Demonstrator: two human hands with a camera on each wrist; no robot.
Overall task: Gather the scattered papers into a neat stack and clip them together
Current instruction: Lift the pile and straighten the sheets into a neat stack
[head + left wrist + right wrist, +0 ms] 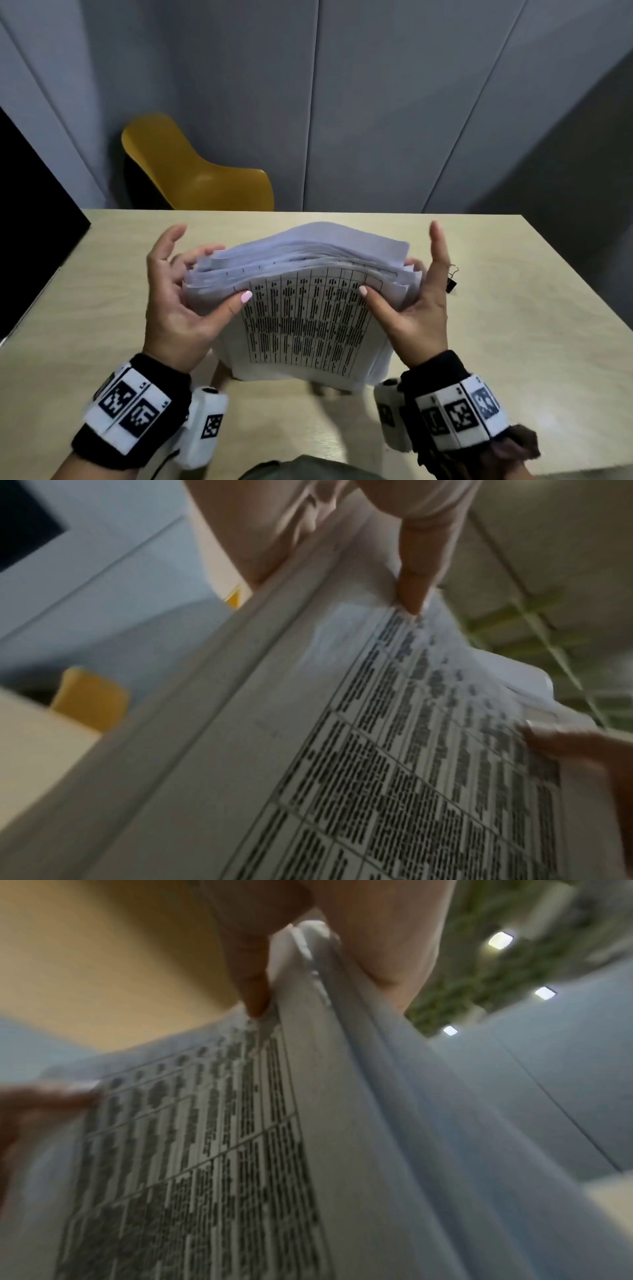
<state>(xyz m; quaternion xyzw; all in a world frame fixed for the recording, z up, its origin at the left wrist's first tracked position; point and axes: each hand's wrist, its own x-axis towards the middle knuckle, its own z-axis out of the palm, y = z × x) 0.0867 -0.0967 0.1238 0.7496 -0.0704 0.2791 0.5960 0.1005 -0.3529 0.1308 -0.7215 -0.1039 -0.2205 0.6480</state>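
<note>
A thick stack of papers [308, 308] stands tilted on its lower edge just above the beige table [513, 335], its top edges fanned and uneven. The front sheet carries a printed table. My left hand [190, 294] pinches the stack's left side, thumb on the front sheet and fingers behind, index finger raised. On the other side my right hand [409, 308] pinches it the same way. Both wrist views are blurred: the stack [377, 750] under my left thumb [411, 588], and the stack [240, 1150] under my right thumb [253, 988]. A black binder clip [452, 281] lies on the table just right of my right hand.
A yellow chair [191, 171] stands behind the table's far edge, against grey wall panels. A black panel [27, 212] borders the table's left side. Bare tabletop shows on both sides of the stack.
</note>
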